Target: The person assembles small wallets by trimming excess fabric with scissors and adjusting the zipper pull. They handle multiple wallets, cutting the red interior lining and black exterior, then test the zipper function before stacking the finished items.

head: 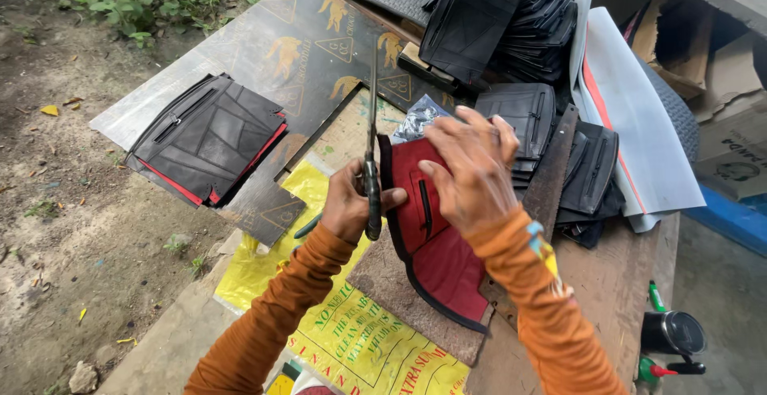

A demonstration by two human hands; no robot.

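Red lining panel (427, 227) at frame centre lies flat under the spread right hand (471, 175); keep it pinned while the left hand (351, 207), grip closed on the scissors (372, 163), trims along its black edge.

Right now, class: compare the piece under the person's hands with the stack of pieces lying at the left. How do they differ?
The red-lined piece shows its red side up; the stack at the left shows black, with red only at its edges. The red-lined piece lies singly on a brown pad, pressed by the right hand, while the left hand holds scissors at its edge; the stack lies untouched on a printed board. Both have zip slits.
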